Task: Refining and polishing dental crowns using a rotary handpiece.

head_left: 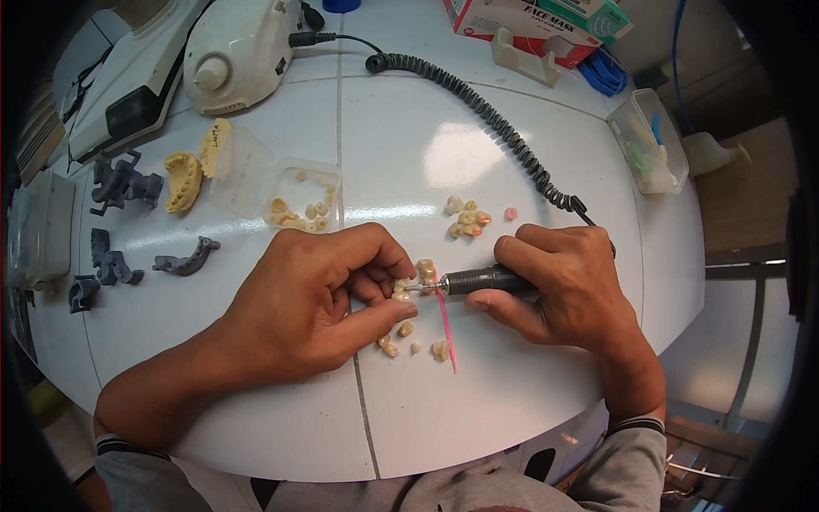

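Note:
Between the thumb and fingers of my left hand [320, 294] is a small ivory-coloured dental crown piece [400, 290]. My right hand [567, 282] grips a black dental handpiece [486, 281], whose thin metal bur reaches the crown piece. Just behind the bur lies another tooth-coloured crown piece [426, 268]. A thin pink stick [446, 328] runs under the handpiece tip toward me. Several loose crowns lie nearer me, among them one crown [440, 350] beside the stick and another [406, 328] close to my left thumb.
Behind my hands sit a crown cluster [467, 218], a pink disc [511, 213] and a clear box [303, 192] of crowns. Grey dental models [188, 256] and a yellow cast [182, 181] lie left. A coiled cord [486, 111] crosses from the white control unit [235, 60]; a bin [648, 141] stands right.

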Tool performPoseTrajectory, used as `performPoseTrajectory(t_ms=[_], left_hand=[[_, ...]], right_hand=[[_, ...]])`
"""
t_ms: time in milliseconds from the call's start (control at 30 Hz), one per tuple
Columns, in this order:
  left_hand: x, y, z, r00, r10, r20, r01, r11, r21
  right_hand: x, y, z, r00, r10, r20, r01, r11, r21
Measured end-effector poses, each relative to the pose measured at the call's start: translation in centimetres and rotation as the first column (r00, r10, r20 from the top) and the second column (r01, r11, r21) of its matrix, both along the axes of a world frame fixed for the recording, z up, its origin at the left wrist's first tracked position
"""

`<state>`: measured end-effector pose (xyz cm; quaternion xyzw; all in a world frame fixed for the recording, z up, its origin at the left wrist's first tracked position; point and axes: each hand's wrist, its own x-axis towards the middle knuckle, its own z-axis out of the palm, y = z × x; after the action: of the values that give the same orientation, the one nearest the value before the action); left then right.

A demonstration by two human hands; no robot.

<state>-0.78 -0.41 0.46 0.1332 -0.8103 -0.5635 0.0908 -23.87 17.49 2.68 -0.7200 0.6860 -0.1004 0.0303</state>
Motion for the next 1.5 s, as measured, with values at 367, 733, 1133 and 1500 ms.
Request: performPoseTrajectory(t_ms=[367, 733, 1133, 1500], left_hand=[[-0.03, 0.02, 0.04, 1.000, 0.005, 0.014, -0.005, 1.000, 0.008], [-0.06, 0.08, 0.18, 1.000, 0.003, 0.022, -0.003, 1.000, 0.014], [-0.02, 0.00, 0.23, 1.000, 0.000, 0.024, 0.000, 1.000, 0.006], [-0.01, 0.02, 0.13, 0.999, -0.001, 0.036, 0.000, 1.000, 0.031]], right_hand=[[-0.24, 0.11, -0.02, 1.000, -0.006, 0.010, 0.006, 1.000, 0.023], [-0.04, 0.18, 0.21, 1.000, -0.023, 0.013, 0.022, 0.999, 0.039], [0.27, 0.01, -0.05, 1.000, -0.009, 0.000, 0.009, 1.000, 0.004], [0.42, -0.02, -0.10, 1.000, -0.006, -0.006, 0.006, 1.000, -0.008]])
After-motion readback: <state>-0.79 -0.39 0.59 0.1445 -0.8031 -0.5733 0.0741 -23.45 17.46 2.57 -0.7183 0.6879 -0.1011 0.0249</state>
